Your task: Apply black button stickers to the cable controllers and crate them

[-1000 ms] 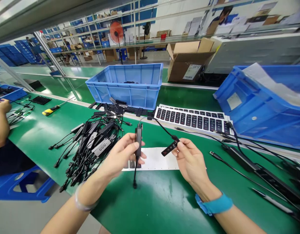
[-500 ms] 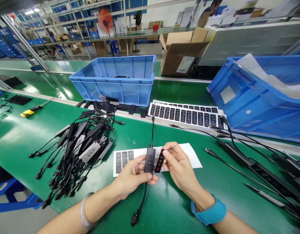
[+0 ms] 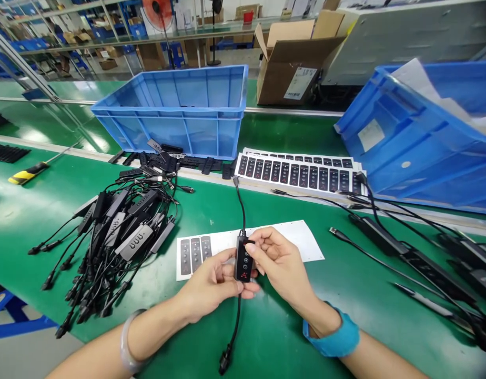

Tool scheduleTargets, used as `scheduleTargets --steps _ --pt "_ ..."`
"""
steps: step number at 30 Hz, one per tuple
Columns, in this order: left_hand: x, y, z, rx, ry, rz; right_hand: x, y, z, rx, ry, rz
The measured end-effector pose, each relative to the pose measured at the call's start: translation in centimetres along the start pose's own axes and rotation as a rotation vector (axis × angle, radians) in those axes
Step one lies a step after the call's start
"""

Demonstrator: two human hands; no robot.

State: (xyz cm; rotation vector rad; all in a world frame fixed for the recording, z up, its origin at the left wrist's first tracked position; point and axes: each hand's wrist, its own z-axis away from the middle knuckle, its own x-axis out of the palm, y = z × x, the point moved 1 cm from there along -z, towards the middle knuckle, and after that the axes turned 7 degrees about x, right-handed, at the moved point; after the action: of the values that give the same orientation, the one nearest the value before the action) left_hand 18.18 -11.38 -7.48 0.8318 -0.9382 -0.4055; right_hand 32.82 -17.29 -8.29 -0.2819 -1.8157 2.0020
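Observation:
My left hand is closed around a black inline cable controller, held upright above the table. Its cable runs out at both ends, with a round black connector hanging at the bottom. Between thumb and fingers, my right hand pinches the upper end of a black label sticker with button symbols and a red mark. That label lies over the controller's front face; whether it is stuck down I cannot tell. Behind the hands rests a white sticker sheet with a few labels at its left end.
A heap of cabled controllers is on the left, near a yellow-black screwdriver. Full label sheets lie behind, between two blue bins. More cabled units and a pen are on the right.
My right hand has brought the label leftward from beside the controller onto its front, covering the button slots. The camera view has shifted slightly.

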Motion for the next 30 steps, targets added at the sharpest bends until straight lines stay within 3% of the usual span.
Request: scheduleTargets --steps 21,30 --pt "0.01 -0.05 -0.01 -0.001 -0.012 0.022 0.01 0.11 0.13 0.035 0.025 -0.004" --pt "0.24 0.27 -0.14 -0.018 0.009 -0.068 0.22 -0.06 0.32 0.044 0.034 0.016"
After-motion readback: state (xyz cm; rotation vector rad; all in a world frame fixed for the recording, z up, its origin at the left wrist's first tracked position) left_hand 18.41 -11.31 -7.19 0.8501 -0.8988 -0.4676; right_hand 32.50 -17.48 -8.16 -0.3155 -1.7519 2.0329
